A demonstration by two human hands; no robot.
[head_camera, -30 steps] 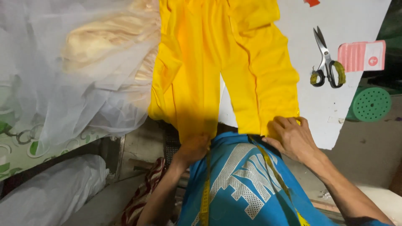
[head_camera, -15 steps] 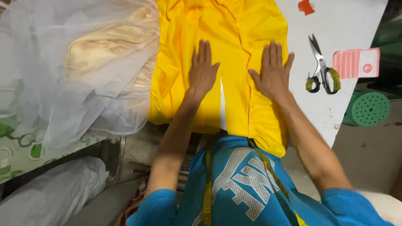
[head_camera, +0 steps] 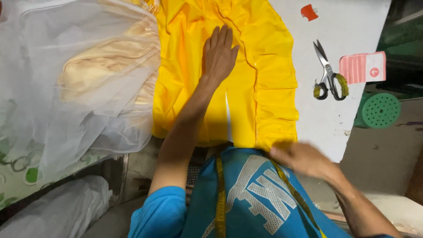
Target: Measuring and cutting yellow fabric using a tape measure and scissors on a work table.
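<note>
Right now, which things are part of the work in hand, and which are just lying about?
In hand: yellow fabric, pressed flat by the left hand; right hand, blurred at its near edge.
Lying about: scissors, pink card, red scrap, white netting.

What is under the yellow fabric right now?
The yellow fabric lies on a white table, which shows through the slit between its two panels. The left hand presses flat on top. Anything else beneath stays covered.

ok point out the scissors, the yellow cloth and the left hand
scissors (head_camera: pixel 326 70), head view, on the pivot where the blades meet
yellow cloth (head_camera: pixel 273 83), head view, on its right panel
left hand (head_camera: pixel 219 55), head view, on the back of the hand
</note>
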